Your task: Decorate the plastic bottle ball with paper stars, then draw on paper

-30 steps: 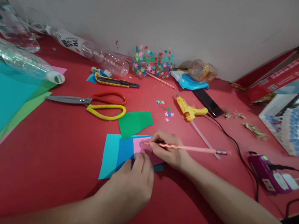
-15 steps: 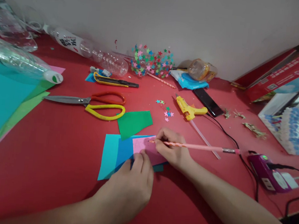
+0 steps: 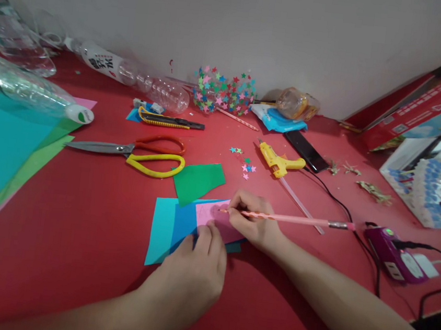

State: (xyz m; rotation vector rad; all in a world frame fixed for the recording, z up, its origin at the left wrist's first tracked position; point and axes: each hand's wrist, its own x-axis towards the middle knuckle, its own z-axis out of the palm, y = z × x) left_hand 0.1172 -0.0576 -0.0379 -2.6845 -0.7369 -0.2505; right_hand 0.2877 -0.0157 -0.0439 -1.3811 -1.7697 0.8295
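Note:
My right hand [image 3: 252, 222] is closed round a pink pencil [image 3: 297, 220], its tip resting on a small pink paper piece [image 3: 209, 214]. That piece lies on blue paper [image 3: 183, 221] over a cyan sheet [image 3: 160, 229] on the red table [image 3: 81, 213]. My left hand [image 3: 191, 275] lies over the near edge of the papers, fingers curled and fingertips pressing the pink and blue pieces down. A green paper piece [image 3: 197, 181] lies just beyond them.
Yellow and orange scissors [image 3: 142, 156], a utility knife [image 3: 168, 120], a yellow glue gun [image 3: 279, 162] with cord, a phone [image 3: 306, 150], loose paper stars [image 3: 246, 165], a star-covered bottle [image 3: 224, 92], clear plastic bottles [image 3: 135, 77], large paper sheets [image 3: 0, 157] at left, a purple charger [image 3: 392, 251], boxes at right.
My right hand and the pencil have shifted slightly right along the pink piece. The left hand has stayed in place.

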